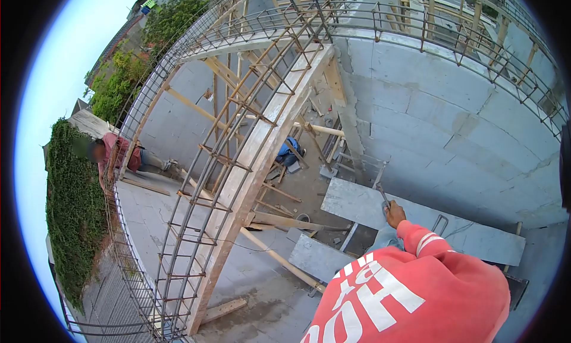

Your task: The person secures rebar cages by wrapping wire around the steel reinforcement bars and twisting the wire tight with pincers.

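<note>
My right hand (pixel 394 214), at the end of a red sleeve with white stripes, is closed around a slim metal hand tool (pixel 382 194). The tool points up and away from me; its exact kind is too small to make out. Below the hand lies a grey scaffold platform (pixel 476 229), with my jeans partly showing beside it. No part of my left hand is visible. The rebar cage (pixel 223 158) over the wooden formwork beam (pixel 262 158) runs to the left, apart from my right hand.
A grey block wall (pixel 440 117) rises at right, topped by more rebar (pixel 422 36). A person in a pinkish top (pixel 122 152) leans at the far left wall. Someone in blue (pixel 289 151) is low down among wooden props (pixel 279 225). A second platform (pixel 318 257) stands below.
</note>
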Motion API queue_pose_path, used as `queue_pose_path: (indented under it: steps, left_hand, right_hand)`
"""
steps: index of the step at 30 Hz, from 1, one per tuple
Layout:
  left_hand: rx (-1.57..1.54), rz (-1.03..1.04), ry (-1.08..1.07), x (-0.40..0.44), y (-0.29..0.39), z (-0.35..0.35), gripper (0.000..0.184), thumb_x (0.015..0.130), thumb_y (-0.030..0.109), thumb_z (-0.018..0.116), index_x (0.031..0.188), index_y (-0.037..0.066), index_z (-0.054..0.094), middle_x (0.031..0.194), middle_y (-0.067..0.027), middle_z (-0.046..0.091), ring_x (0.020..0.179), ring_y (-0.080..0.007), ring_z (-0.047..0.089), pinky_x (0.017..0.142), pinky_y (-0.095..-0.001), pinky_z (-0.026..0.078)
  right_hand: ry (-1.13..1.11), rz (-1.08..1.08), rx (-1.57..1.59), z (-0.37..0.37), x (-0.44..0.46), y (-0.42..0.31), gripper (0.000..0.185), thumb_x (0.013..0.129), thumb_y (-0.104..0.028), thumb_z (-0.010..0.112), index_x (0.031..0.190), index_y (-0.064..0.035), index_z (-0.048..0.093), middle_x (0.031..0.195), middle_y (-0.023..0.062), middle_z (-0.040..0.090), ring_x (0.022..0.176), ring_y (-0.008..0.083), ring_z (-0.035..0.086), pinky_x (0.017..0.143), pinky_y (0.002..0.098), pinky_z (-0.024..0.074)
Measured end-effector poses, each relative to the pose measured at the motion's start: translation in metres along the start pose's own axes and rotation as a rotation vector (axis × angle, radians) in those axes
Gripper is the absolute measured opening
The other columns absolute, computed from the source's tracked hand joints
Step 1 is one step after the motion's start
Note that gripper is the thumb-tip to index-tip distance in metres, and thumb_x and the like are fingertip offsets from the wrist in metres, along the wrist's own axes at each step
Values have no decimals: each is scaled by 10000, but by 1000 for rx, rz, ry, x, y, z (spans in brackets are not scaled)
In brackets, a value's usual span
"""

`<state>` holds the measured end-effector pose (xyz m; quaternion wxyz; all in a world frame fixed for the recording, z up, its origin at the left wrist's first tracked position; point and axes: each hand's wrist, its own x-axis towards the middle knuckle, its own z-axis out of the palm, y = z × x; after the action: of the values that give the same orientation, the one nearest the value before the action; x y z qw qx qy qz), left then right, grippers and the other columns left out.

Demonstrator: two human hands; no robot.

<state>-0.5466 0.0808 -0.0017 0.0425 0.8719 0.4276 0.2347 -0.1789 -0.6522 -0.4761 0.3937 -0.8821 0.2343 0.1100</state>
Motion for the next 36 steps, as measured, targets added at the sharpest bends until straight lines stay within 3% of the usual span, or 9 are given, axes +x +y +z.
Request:
queue_pose_path:
  steps: [3, 5, 9, 16, 20, 22, 25, 29, 36]
  left_hand:
    - [-477, -216, -445, -20, 171, 55, 652, 978, 452, 652, 1471, 56, 494, 1462, -152, 544, 1341, -219, 494, 1164, -309, 348]
    - [-479, 179, -402, -60, 308, 77, 292, 1065, 220, 491, 861, 20, 552, 703, -30, 536, 578, -97, 504, 476, -263, 370]
    - [-673, 509, -516, -81, 451, 148, 279, 1059, 176, 493, 826, 29, 532, 714, -10, 487, 660, -88, 442, 547, -252, 335]
    - [-637, 974, 21, -85, 696, 210, 201, 1012, 113, 510, 936, -50, 600, 989, -155, 621, 906, -303, 563, 834, -376, 446]
    - [-520, 910, 94, -68, 755, 258, 230, 1028, 147, 507, 996, -30, 652, 1065, -162, 667, 1026, -329, 569, 948, -412, 435]
    - [-481, 846, 92, -73, 766, 262, 242, 1033, 162, 509, 1005, -20, 667, 1038, -161, 673, 1041, -333, 564, 960, -421, 428]
    - [-422, 818, 160, -76, 768, 267, 275, 1053, 205, 511, 1020, 7, 699, 944, -135, 681, 982, -290, 589, 920, -389, 450]
    - [-796, 610, -76, -84, 762, 268, 250, 1047, 158, 509, 966, -18, 668, 898, -118, 669, 832, -220, 615, 785, -337, 471]
    - [-1249, 375, -712, -143, 796, 278, 250, 1064, 171, 525, 1082, -35, 664, 805, -60, 653, 702, -106, 553, 651, -245, 438]
  right_hand:
    - [127, -139, 21, -23, 6, -11, 224, 954, -226, 632, 1026, -25, 561, 951, 287, 676, 929, 527, 635, 806, 578, 499]
    - [276, -253, 50, -62, 24, -32, 213, 956, -213, 632, 1007, -28, 540, 907, 290, 658, 874, 536, 619, 746, 578, 484]
    - [537, -406, 125, -201, 71, -93, 162, 980, -178, 603, 999, -35, 529, 840, 272, 621, 792, 508, 598, 661, 556, 438]
    - [1035, -605, -19, -449, 112, -173, 175, 1002, -197, 623, 1095, -50, 604, 809, 173, 580, 689, 313, 527, 650, 413, 443]
    - [1001, -718, 105, -508, 131, -179, 198, 1040, -218, 598, 1103, -32, 619, 818, 40, 591, 726, 181, 523, 682, 355, 453]
    - [568, -502, 663, -525, 136, -178, 252, 1057, -262, 574, 1088, -19, 634, 880, 5, 595, 785, 133, 531, 740, 316, 458]
    - [702, -622, 590, -539, 140, -201, 310, 1058, -318, 560, 1086, -23, 652, 865, 1, 588, 756, 99, 533, 691, 267, 448]
    - [665, -449, 615, -600, 144, -221, 340, 1010, -347, 612, 1120, -34, 681, 753, -44, 512, 653, 50, 458, 601, 213, 356]
    - [1040, -648, 174, -669, 191, -237, 313, 985, -371, 638, 1007, -66, 705, 720, -36, 526, 590, 61, 457, 535, 252, 349]
